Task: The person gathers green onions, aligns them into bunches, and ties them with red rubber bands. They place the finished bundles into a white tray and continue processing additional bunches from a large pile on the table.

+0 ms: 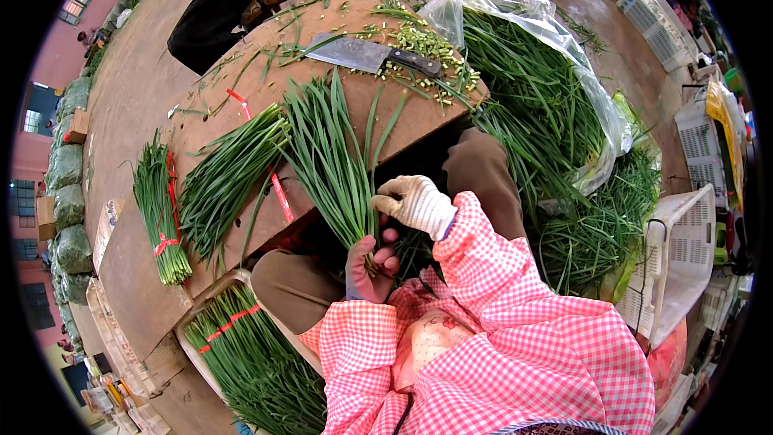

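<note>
My left hand (pixel 372 271), in a dusky pink glove, is closed round the lower stems of a bunch of garlic chives (pixel 328 157). The leaves fan out upward over the board's near edge. At the right side of that bunch is my right hand (pixel 416 205), in a white knitted glove. Its fingers are curled in against the leaves, and what they pinch is too small to tell. A loose pile of chives (pixel 233 165) lies left of the bunch, across a red tie strip (pixel 280 196). Farther left rests a bundle bound with red tape (pixel 161 209).
A cleaver (pixel 366 55) lies among cut stem ends on the wooden board (pixel 241 105). Right of my knees is a clear plastic bag (pixel 600 105) spilling loose chives (pixel 531 80). A tub (pixel 189 338) of tied bundles stands lower left; a white crate (pixel 676 266) stands right.
</note>
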Action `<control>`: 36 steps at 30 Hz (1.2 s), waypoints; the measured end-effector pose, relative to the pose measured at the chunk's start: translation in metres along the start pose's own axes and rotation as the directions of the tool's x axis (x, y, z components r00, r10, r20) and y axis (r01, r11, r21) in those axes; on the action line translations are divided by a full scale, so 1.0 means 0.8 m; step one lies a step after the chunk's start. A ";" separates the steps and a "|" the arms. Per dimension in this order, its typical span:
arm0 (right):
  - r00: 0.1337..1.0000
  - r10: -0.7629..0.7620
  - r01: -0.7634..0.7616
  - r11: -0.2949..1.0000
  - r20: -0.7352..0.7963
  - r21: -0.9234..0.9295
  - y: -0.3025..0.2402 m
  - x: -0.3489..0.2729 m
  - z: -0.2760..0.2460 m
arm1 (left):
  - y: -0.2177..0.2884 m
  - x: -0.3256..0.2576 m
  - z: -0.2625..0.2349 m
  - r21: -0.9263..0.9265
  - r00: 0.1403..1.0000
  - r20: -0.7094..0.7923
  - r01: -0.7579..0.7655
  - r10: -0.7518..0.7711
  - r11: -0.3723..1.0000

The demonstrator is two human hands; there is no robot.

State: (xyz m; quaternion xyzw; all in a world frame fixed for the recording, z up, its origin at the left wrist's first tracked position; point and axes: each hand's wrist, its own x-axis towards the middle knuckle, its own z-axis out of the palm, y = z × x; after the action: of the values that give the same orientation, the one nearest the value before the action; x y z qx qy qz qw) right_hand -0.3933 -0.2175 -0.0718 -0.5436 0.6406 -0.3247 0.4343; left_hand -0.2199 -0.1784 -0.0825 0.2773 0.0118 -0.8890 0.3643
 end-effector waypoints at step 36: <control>0.986 0.148 -0.130 0.969 -0.074 0.208 -0.003 -0.013 -0.012 | -0.008 0.006 0.014 -0.122 0.994 -0.004 -0.110 0.110 0.986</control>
State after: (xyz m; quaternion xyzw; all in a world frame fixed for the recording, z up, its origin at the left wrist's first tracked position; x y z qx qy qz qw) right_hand -0.4005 -0.2084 -0.0638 -0.4355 0.6593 -0.3809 0.4802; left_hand -0.2324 -0.1791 -0.0769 0.2536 0.0501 -0.8654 0.4292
